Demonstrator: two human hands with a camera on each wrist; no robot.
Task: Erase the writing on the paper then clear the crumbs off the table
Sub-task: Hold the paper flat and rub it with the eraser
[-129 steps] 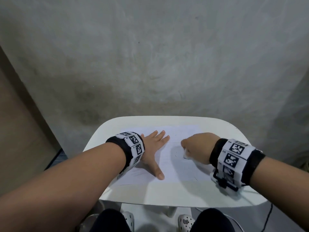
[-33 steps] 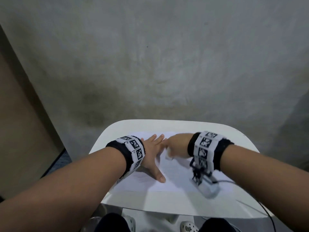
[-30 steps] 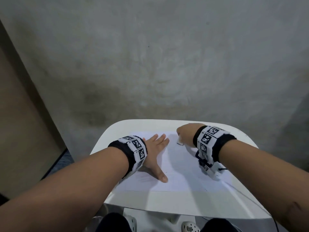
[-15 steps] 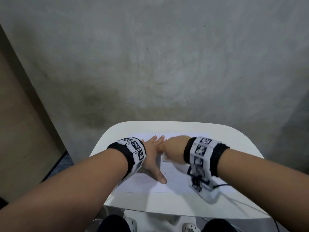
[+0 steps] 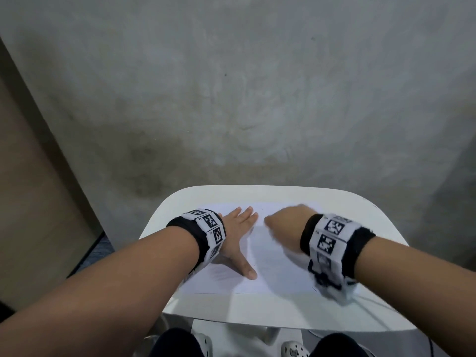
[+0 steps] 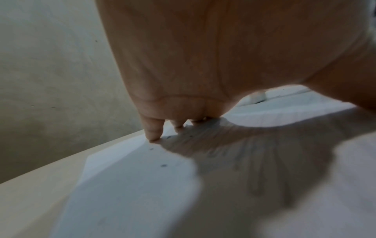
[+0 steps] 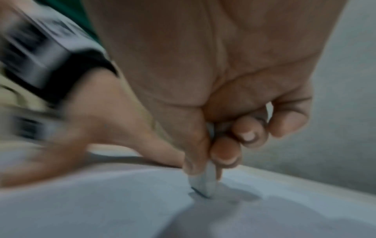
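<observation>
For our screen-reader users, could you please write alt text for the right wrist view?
The right hand pinches a small white eraser between thumb and fingers, its tip pressed onto the white paper. The blurred left hand lies behind it.

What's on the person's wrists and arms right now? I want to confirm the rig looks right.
Both forearms are bare, no sleeves. Each wrist wears a black band wrapped with white tiles printed with black square markers: left band, right band. A small blurred camera unit hangs under the right band, with a thin cable trailing from it.
</observation>
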